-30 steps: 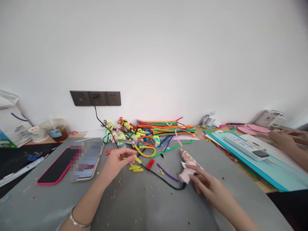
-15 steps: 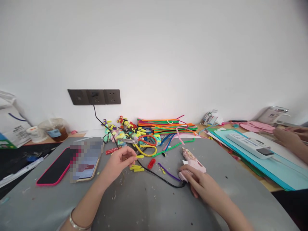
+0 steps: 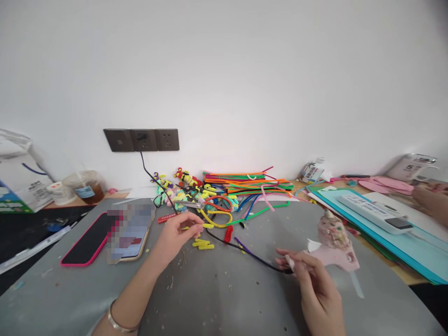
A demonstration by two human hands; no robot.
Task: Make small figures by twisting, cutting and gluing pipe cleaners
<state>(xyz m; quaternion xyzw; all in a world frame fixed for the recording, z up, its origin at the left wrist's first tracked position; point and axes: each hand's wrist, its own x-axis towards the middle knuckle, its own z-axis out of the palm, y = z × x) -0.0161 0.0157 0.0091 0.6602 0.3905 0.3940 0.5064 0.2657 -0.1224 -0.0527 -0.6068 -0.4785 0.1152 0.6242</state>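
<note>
My left hand (image 3: 177,240) pinches a short yellow pipe-cleaner piece (image 3: 208,226) above the grey table mat (image 3: 217,298). Several similar yellow pieces (image 3: 206,247) lie just below it. In my right hand (image 3: 318,289) is the handle of a pink glue gun (image 3: 338,238), its nozzle pointing away toward the wall. A black cord (image 3: 259,259) runs from the handle leftward across the mat. Between the hands lie a folded red pipe-cleaner piece (image 3: 228,234) and a purple one (image 3: 241,244), partly behind the cord.
Scissors (image 3: 220,225) with red and yellow handles lie by a pile of small pipe-cleaner figures (image 3: 187,179). Beside it is a bundle of pipe cleaners (image 3: 245,182). Two phones (image 3: 86,242) rest at left. A power strip (image 3: 374,212) sits at right, near another person's hand (image 3: 432,203).
My right hand has lifted and turned the glue gun, shifting it right and nearer. The cord is pulled along. My left hand still pinches the yellow piece; the view has shifted slightly.
</note>
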